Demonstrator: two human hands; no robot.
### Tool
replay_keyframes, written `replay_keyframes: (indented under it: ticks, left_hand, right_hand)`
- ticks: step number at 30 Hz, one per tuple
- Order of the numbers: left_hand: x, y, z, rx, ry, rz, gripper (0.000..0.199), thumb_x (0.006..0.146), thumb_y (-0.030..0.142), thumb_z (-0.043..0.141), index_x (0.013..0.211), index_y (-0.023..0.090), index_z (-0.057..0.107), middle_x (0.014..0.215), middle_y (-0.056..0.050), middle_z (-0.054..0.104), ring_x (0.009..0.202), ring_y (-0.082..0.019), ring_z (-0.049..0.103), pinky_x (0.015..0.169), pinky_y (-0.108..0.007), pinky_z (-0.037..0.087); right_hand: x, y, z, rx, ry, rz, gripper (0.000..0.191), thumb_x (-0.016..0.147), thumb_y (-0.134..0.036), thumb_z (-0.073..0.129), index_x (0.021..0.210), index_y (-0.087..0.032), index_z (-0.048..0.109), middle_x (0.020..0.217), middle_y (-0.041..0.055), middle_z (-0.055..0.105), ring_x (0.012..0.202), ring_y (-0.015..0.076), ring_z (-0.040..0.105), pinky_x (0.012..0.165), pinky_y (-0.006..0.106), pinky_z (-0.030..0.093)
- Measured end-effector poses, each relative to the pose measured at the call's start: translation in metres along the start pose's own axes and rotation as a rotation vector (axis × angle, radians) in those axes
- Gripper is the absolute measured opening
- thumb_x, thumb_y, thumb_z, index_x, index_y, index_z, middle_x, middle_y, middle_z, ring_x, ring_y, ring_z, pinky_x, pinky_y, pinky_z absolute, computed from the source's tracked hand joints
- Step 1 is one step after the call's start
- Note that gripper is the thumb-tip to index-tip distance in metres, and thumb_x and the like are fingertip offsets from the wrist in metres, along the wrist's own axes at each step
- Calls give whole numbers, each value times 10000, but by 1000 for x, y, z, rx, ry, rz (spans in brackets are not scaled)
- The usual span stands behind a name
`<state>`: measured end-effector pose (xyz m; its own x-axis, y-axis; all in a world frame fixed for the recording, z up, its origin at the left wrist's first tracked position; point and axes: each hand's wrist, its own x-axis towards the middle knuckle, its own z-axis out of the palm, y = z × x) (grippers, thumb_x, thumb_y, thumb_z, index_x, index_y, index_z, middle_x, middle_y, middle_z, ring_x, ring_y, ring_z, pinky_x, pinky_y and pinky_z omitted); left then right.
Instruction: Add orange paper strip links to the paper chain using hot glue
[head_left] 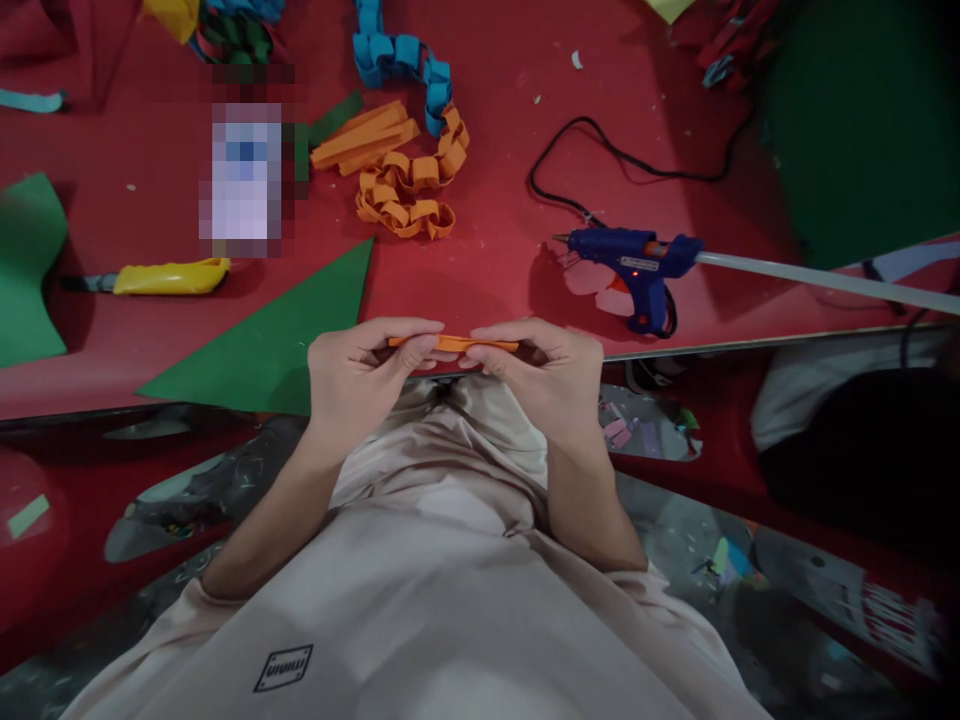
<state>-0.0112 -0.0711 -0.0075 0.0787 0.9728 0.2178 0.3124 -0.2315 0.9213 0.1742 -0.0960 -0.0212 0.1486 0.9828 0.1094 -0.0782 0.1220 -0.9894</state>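
Left hand (pixel 341 385) and right hand (pixel 566 385) pinch an orange strip (pixel 452 344) between them, not yet looped. Beyond the grip, a chain (pixel 424 173) has blue and orange links done; spare strips (pixel 371 138) beside it lie unlinked.

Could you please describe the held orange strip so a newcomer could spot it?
At the near edge of the red table are the left hand and right hand. The narrow orange strip is pinched in both. Unlike the orange chain and loose orange strips farther back, it alone is held.
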Motion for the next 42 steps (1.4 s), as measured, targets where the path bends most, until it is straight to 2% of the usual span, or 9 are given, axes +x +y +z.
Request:
replay_keyframes:
  ticks: [6,11,17,20,23,25,27,31,42]
  left_hand:
    - [0,4,-1,130,-12,63,271,878,313,806,1132,218,797,990,-32,824,809,-140,796,706,-176,634]
    - [3,6,-1,158,-30,127,140,804,295,870,920,228,829,879,-2,822,770,-150,783,741,-222,650]
    - [2,-1,-3,187,-90,217,105,893,264,795,990,260,835,889,15,828,781,-152,798,739,-212,653]
    - [7,-12,-8,263,-209,476,289,1000,161,624,1220,272,774,1163,-5,805,1087,-186,778,970,-278,641]
    - [14,-19,-14,403,-453,648,454,1028,88,506,1430,253,636,1430,-44,674,1423,-240,563,1204,-429,506]
    - [16,-19,-17,482,-607,643,498,1032,97,491,1499,253,565,1510,-62,604,1492,-261,474,1261,-491,426]
    - [14,-18,-18,551,-676,638,520,1037,150,516,1548,244,507,1563,-82,545,1513,-288,444,1280,-528,383]
    - [5,-17,-19,726,-703,680,570,1047,230,534,1605,218,419,1630,-109,443,1550,-334,380,1280,-571,349]
    - [-13,-17,-40,869,-709,714,637,1020,115,403,1649,188,330,1678,-112,361,1568,-314,357,1286,-532,341]
  right_hand:
    - [3,-7,1,-209,-4,-123,172,852,-145,806,995,-239,823,912,-10,824,778,132,783,753,237,648]
    - [3,-13,-2,-361,-76,-230,120,890,-185,783,994,-231,823,892,2,820,775,129,762,723,224,618]
    - [2,-8,-7,-446,-69,-214,99,935,-210,732,887,-231,816,788,-14,805,672,123,735,642,228,571]
    - [9,3,-19,-611,-45,-397,215,979,-155,644,972,-279,819,945,-10,838,929,167,785,821,294,585]
    - [15,10,-35,-865,-136,-510,402,998,-76,519,1135,-340,789,1231,-21,798,1318,218,666,1063,417,496]
    - [14,9,-44,-1013,-225,-482,469,973,-56,498,1229,-356,753,1402,-19,712,1455,255,549,1139,492,425]
    - [8,5,-49,-1128,-290,-430,495,945,-83,523,1318,-351,708,1543,-4,596,1530,302,450,1172,550,376]
    - [-6,0,-49,-1253,-288,-360,527,945,-180,542,1444,-329,614,1669,14,432,1585,334,345,1201,566,338]
    - [-18,18,-37,-1289,-113,-323,531,1001,-193,446,1521,-250,537,1682,67,410,1599,280,320,1248,511,285]
